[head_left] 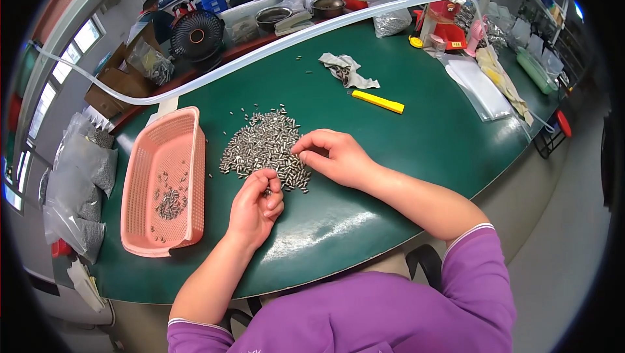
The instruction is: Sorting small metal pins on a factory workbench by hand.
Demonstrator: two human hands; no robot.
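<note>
A loose heap of small silvery metal cylinders (259, 141) lies on the green tabletop in front of me. My left hand (256, 208) is at the heap's near edge, fingers curled, with a few of the metal pieces showing between them. On the heap's right side, my right hand (335, 157) reaches in with thumb and forefinger drawn close together. What sits between those fingertips is too small to make out. Left of the heap stands a pink perforated plastic basket (138, 206), with a small cluster of similar metal pieces on its bottom.
Beyond the heap lie a yellow cutter (377, 101) and a crumpled white cloth (349, 70). Plastic bags of metal parts (91, 190) stand at the left edge. A black fan (197, 35) and a clear tube (260, 39) are at the back; clear plastic bags (478, 87) lie right.
</note>
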